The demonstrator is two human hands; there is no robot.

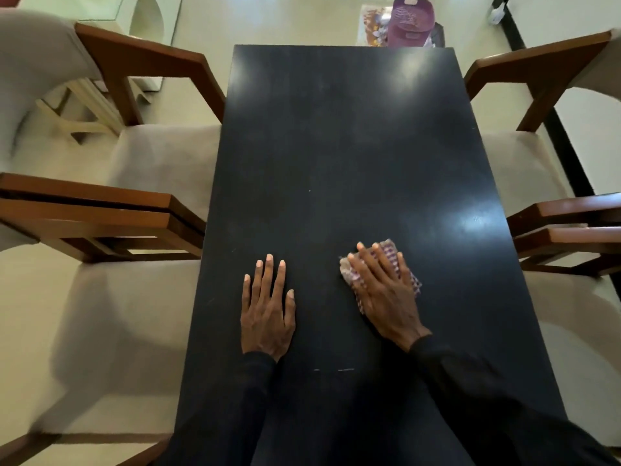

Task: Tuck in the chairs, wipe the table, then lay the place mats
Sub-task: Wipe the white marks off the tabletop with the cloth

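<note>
cloth (389,247) lies bunched under the right hand (383,290), long axis roughly 10 to 4 o'clock, at 4 o'clock from the worktop (336,146) centre. right fingers are straight and spread, pressing it flat, pointing to 11. left hand (268,311) lies flat on the bare top at 9 o'clock of the cloth, fingers straight, holding nothing. worktop is glossy black, long axis 12 to 6. wood-armed beige chairs (161,156) sit on both sides. pale floor, purple basket (408,25) at 12. cloth is a pink-white check.
</note>
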